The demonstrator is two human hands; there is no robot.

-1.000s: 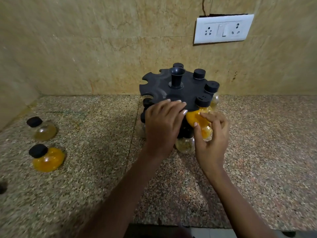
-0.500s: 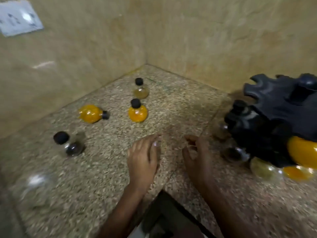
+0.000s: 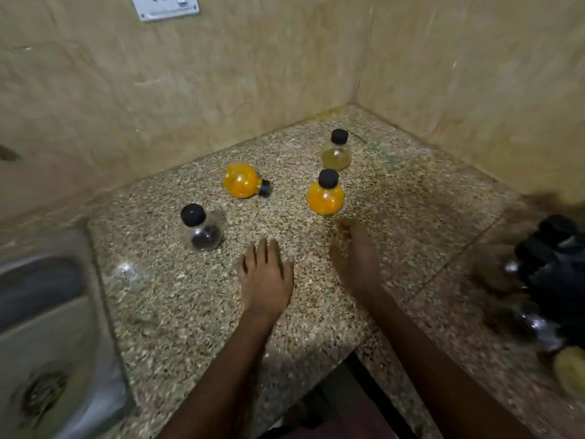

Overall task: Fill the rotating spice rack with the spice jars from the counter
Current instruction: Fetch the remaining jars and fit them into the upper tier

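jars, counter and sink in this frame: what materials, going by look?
Upright orange jar: clear glossy wall, glass or plastic, contents show through; matte black cap, likely plastic. The dark-spice jar looks the same. Counter: speckled polished stone, probably granite, with glare spots. Sink: grey brushed metal, likely stainless steel, though blurred.

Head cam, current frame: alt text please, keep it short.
Two empty hands, left hand and right hand, reach over a speckled counter toward four black-capped spice jars: three upright, the orange jar on its side. The spice rack is blurred at right, a sink at left.
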